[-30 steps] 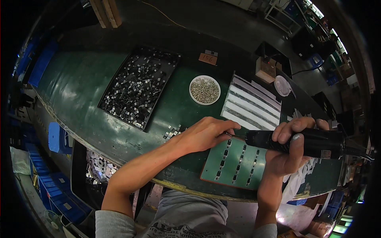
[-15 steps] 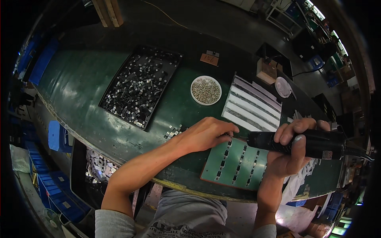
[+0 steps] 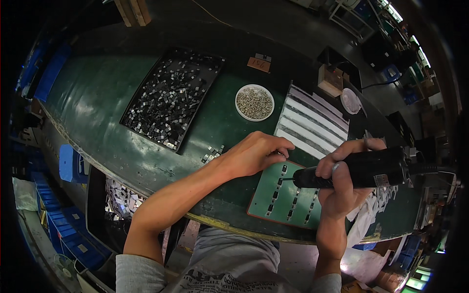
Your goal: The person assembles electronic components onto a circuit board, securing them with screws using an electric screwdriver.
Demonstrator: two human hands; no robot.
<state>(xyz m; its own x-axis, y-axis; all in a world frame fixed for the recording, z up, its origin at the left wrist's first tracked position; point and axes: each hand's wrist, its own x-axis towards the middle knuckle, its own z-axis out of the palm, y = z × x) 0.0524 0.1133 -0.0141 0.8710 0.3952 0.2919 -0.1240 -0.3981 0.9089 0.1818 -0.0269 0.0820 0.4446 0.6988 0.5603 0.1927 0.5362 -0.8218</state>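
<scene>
A black electric screwdriver (image 3: 366, 168) lies across my right hand (image 3: 342, 183), whose fingers are wrapped round it. Its thin bit points left and reaches the left row of small black parts on a green board (image 3: 264, 195). Rows of these black and metal parts run down the board. My left hand (image 3: 266, 152) is at the board's upper left corner, thumb and forefinger pinched together. What sits between those fingertips is too small to make out. Left of that wrist lie a few loose metal-and-black pieces (image 3: 211, 155).
Beyond my hands stand a round white dish of small metal screws (image 3: 254, 102) and a striped white-and-grey panel (image 3: 312, 119). A black tray (image 3: 183, 136) of small black parts is at left. A bin of metal pieces (image 3: 119, 198) sits below the table edge.
The screwdriver in my right hand has moved left and down, bringing its bit to the board's left row. My left hand stays pinched near the board's top corner. The whole view has shifted slightly.
</scene>
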